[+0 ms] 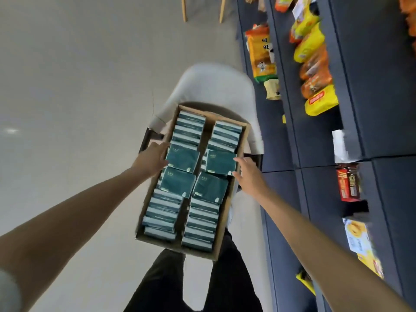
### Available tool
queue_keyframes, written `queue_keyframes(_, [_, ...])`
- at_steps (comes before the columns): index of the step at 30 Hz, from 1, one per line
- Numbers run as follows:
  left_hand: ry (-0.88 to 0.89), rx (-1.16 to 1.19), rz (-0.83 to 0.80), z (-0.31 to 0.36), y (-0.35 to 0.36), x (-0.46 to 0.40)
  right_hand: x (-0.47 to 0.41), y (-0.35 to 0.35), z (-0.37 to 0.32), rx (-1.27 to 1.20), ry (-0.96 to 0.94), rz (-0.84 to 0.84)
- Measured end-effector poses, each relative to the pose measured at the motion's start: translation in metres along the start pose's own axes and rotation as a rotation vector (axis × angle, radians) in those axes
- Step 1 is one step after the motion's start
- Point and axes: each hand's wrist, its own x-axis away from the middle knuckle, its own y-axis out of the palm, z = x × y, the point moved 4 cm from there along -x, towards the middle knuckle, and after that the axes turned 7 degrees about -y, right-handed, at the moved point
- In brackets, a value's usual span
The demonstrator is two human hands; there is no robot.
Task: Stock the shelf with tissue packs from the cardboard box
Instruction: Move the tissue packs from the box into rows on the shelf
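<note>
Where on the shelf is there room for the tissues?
A bare patch of shelf lies between the yellow snack bags and the red box. The dark strip past the orange bag, nearest the box, is bare too. The far end, with the piled yellow and orange bags, is crowded.
</note>
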Motion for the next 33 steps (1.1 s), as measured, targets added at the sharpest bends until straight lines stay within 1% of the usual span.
queue_keyframes(3, [-0.028,0.035,-0.007,-0.006,0.028,-0.026,-0.025,0.022,0.02,0.009,0.058,0.01])
queue_keyframes(6, [-0.03,0.06,0.005,-0.007,0.051,-0.042,-0.045,0.035,0.032,0.054,0.073,0.085])
queue_keyframes(8, [-0.02,0.041,0.048,-0.005,0.06,-0.048,-0.058,0.041,0.039,0.071,0.078,0.111])
queue_keyframes(11, [-0.035,-0.03,0.076,0.0,0.066,-0.052,-0.068,0.051,0.048,0.104,0.087,0.097])
queue_keyframes(13, [-0.051,-0.016,0.093,0.003,0.068,-0.052,-0.07,0.056,0.051,0.125,0.083,0.104])
queue_keyframes(15, [-0.043,0.039,0.119,0.006,0.067,-0.05,-0.069,0.057,0.05,0.073,0.068,0.154])
queue_keyframes(18, [0.021,0.098,0.173,0.008,0.064,-0.043,-0.063,0.053,0.045,-0.02,0.045,0.23])
queue_keyframes(21, [0.1,0.198,0.209,0.014,0.054,-0.033,-0.056,0.048,0.039,-0.225,0.033,0.234])
queue_keyframes(22, [0.119,0.224,0.217,0.016,0.049,-0.029,-0.053,0.044,0.036,-0.302,0.032,0.226])
queue_keyframes(24, [0.158,0.261,0.234,0.021,0.036,-0.022,-0.048,0.029,0.032,-0.371,0.019,0.244])
queue_keyframes(28, [0.235,0.314,0.247,0.038,0.002,-0.001,-0.031,-0.016,0.02,-0.39,0.001,0.35])
queue_keyframes(33, [0.362,0.329,0.259,0.072,-0.055,0.038,0.013,-0.087,-0.009,-0.455,-0.049,0.499])
